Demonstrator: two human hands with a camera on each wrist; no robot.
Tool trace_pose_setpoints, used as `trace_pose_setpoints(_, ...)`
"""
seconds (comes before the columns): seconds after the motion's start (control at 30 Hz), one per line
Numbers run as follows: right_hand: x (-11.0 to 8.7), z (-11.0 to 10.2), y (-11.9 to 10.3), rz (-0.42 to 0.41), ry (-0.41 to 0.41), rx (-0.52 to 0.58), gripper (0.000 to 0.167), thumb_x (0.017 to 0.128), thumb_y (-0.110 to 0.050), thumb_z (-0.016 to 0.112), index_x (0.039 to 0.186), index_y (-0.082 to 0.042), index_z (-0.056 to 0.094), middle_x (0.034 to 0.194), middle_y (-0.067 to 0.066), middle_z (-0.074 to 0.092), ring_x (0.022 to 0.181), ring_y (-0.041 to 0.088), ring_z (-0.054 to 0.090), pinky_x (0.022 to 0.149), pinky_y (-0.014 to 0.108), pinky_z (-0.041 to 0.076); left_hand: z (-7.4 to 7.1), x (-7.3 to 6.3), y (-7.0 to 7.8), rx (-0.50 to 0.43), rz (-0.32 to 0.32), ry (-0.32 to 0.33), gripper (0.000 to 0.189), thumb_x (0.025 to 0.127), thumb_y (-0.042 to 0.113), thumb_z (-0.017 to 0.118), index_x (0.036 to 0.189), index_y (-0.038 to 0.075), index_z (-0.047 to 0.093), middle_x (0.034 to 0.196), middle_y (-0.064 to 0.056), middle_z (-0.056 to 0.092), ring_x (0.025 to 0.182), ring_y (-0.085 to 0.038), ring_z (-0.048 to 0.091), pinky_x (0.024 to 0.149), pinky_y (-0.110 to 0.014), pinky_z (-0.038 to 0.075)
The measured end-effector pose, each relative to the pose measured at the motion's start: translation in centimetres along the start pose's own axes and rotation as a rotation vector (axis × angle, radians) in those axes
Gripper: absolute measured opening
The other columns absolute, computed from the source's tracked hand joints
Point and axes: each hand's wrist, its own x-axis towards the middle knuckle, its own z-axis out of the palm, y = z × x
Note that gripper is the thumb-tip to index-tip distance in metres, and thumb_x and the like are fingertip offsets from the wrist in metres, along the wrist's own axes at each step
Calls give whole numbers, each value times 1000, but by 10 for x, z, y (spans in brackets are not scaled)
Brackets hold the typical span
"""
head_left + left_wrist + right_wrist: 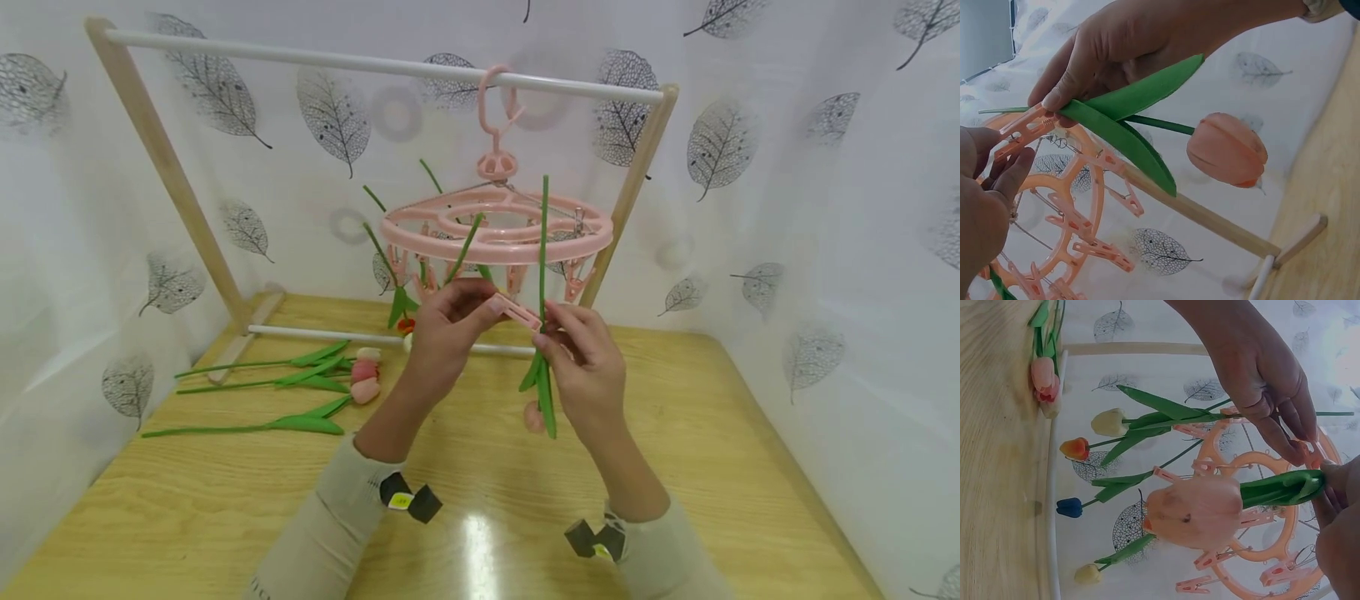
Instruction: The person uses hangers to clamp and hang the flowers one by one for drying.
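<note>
My left hand [448,337] pinches the handle end of a pink clothespin [519,312] below the front of a round pink clip hanger [498,248]. On the other side, my right hand [590,367] holds the stem of a pink artificial tulip [1227,150] just above its green leaves. The tulip hangs bloom down, its stem rising past the hanger's rim. The stem lies at the clothespin's tip; fingers hide whether the clothespin grips it. Other tulips hang bloom down from the hanger, among them a blue tulip [1069,507], an orange tulip [1074,449] and a cream tulip [1109,422].
The hanger's hook [495,104] hangs on the white top bar [315,57] of a wood-legged stand. Left on the wooden table [480,467] lie a light pink tulip [365,392], a darker pink tulip [364,371] and a cream one. Several other clothespins dangle around the hanger.
</note>
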Motion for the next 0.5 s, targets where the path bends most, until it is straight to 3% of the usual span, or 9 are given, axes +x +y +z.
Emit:
trace_pose_setpoints(0.2,0,0,0,-24,-48,11,44,83,25,63,126,17,60,118,23,57,110,11,59,95,25,55,1,0,-2,4,41,8,15,96,-1,64,108,-10,62,94,-1,69,89,-15,70,85,-29,60)
trace_pose_setpoints(0.5,0,2,-7,85,34,-53,41,86,17,67,127,9,65,116,19,58,105,10,61,92,23,56,3,-1,-2,52,92,-19,17,94,-3,66,108,-13,62,96,2,70,88,-11,69,81,-24,59)
